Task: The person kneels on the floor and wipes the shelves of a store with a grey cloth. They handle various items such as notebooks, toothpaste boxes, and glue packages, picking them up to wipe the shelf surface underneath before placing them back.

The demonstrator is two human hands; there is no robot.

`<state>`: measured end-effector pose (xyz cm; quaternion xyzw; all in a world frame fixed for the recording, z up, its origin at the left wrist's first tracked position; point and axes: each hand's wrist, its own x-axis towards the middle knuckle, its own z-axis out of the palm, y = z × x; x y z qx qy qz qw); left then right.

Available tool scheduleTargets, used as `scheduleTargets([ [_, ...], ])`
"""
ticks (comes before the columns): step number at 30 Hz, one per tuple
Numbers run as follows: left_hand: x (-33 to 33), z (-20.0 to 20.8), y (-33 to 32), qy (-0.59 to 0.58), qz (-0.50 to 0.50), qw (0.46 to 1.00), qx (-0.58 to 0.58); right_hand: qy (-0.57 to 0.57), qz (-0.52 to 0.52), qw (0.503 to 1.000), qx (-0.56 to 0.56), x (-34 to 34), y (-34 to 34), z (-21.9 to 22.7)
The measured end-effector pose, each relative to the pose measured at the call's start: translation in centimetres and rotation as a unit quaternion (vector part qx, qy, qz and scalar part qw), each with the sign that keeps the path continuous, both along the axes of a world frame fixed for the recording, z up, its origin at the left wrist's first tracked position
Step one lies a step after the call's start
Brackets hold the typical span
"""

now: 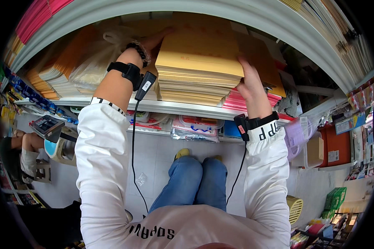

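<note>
Envelopes: tan stack [199,62], upper centre, on shelf [112,101]
Left hand [153,41]: flat behind stack, released
Right hand [249,81]: grasping stack's right edge

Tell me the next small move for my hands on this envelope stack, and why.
Probably slide the envelope stack a little toward you. Your right hand already pinches its front right corner, and your left hand reaches back along its left side on the shelf. The stack sits between other piles, so a short, level pull seems safest.

Bright, even light; strong fisheye bending and black vignette at edges.
</note>
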<state>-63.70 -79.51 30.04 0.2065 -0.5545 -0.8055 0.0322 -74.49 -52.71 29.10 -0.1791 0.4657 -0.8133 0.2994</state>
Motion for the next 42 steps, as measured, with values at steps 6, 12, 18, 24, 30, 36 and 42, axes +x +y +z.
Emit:
scheduleTargets([
  [6,-0.1,0.5,0.2,-0.016,0.057,0.991,-0.118,0.011,0.009,1.0,-0.007,0.5,0.1,0.3],
  [12,2.8,-0.2,2.1,0.034,0.127,0.979,-0.153,0.248,-0.103,0.952,0.146,2.4,0.3,-0.2],
  [18,5.5,1.2,4.7,0.033,0.18,0.834,-0.521,0.375,-0.206,0.902,0.048,3.7,3.5,0.4],
  [24,6.6,3.6,12.7,0.085,0.114,0.553,-0.821,0.528,-0.546,0.589,0.276,-5.3,17.5,-3.0],
  [30,6.3,2.1,13.7,0.093,0.048,0.483,-0.869,0.535,-0.385,0.522,0.541,-7.3,21.7,-6.0],
  [36,6.2,1.3,13.6,0.087,0.066,0.448,-0.887,0.357,-0.564,0.716,0.206,-4.4,24.6,-5.0],
  [42,6.4,1.4,13.7,0.074,0.057,0.447,-0.89,0.264,-0.534,0.792,0.133,6.1,29.9,-9.5],
])
